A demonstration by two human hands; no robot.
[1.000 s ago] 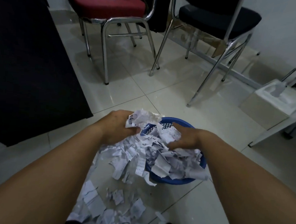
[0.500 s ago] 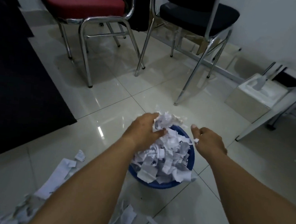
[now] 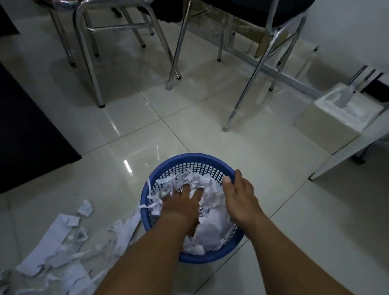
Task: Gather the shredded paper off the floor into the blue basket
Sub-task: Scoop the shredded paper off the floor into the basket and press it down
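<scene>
The round blue basket [image 3: 195, 161] stands on the tiled floor in front of me, holding a heap of white shredded paper [image 3: 208, 229]. My left hand [image 3: 181, 204] lies flat inside the basket, fingers spread, pressing down on the paper. My right hand [image 3: 239, 194] rests on the basket's right rim, thumb inside and fingers over the outer edge. More shredded paper [image 3: 60, 248] lies scattered on the floor to the left of the basket, with a few strips hanging over its left rim.
A red chair [image 3: 91, 29] and a black chair [image 3: 261, 36] with chrome legs stand beyond the basket. A dark mat [image 3: 18, 121] covers the floor at left. A white box [image 3: 333, 120] and a white table leg [image 3: 359, 145] are at right.
My left hand has let go of its handful and pushed down flat into the basket. My right hand has moved onto the basket's right rim. The paper heap sits lower.
</scene>
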